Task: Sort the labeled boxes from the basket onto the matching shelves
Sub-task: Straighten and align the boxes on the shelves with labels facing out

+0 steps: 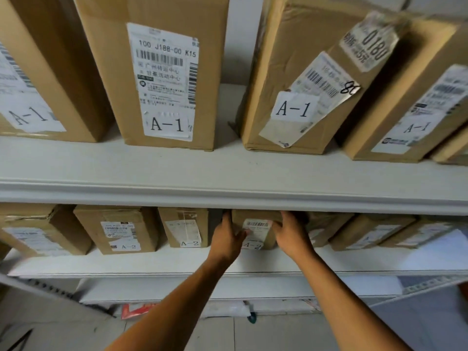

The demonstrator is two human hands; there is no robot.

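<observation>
Head view: both hands (228, 236) (291, 235) around A-2 box (255, 230), narrow side gaps

Upper shelf, far-left box (38, 72): "A-1"
Upper shelf, second box (162, 72): "100 J188-00 K15"; below it "A-1"
Upper shelf, tilted box (304, 84): "A-1"; tag "0180"; handwritten "80"
Upper shelf, right box (415, 110): "A-1"
Lower shelf, taped box (119, 230): "A-2"
Lower shelf, next box (186, 229): "A-2"
Box between both hands (255, 230): "A-2"
Other labels: blurred, illegible.
</observation>
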